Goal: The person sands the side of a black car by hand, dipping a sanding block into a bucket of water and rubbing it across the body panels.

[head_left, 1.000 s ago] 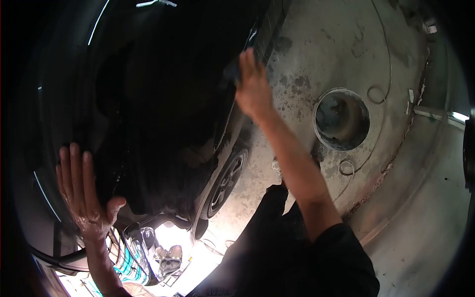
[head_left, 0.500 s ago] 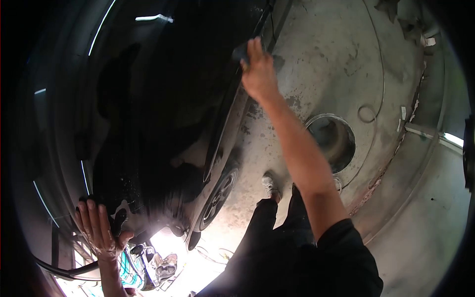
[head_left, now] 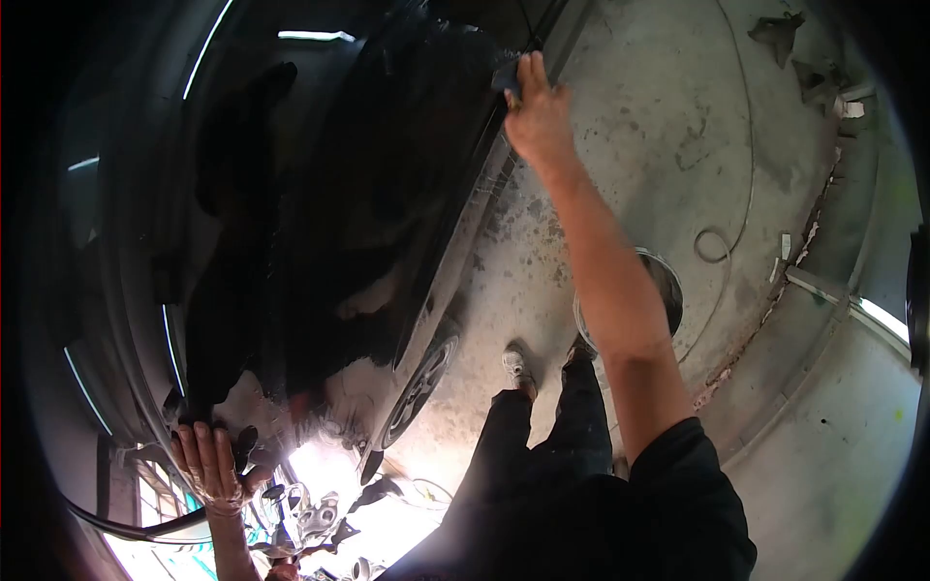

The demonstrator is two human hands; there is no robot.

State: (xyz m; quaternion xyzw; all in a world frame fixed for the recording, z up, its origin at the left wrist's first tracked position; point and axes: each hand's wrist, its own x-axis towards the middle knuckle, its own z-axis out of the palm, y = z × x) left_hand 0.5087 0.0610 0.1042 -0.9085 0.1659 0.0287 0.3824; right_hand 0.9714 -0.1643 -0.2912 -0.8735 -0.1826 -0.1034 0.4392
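A glossy black car body (head_left: pixel 329 174) fills the left half of the view, with bright light strips and dark shapes mirrored in it. My right hand (head_left: pixel 540 116), arm stretched far forward, grips a small dark pad (head_left: pixel 505 76) against the car's lower side edge. Fingers lie over the pad's outer side, and its exact kind cannot be made out. Whitish wet streaks (head_left: pixel 426 29) show on the panel near it. At the lower left, my left hand (head_left: pixel 208 465) rests flat on the black surface, fingers extended, with whitish residue around the wrist.
A car wheel (head_left: pixel 421 392) stands below the panel. Behind my right forearm, a round bucket (head_left: pixel 670 290) is partly hidden. A thin hose (head_left: pixel 749 155) loops across the stained concrete floor (head_left: pixel 639 126). My shoe (head_left: pixel 517 368) is beside the car. Bright clutter (head_left: pixel 320 513) lies at the bottom left.
My right hand has moved farther forward and slightly right along the car's edge with the pad. My left hand appears slightly lower and to the right, still flat. The view has shifted a little.
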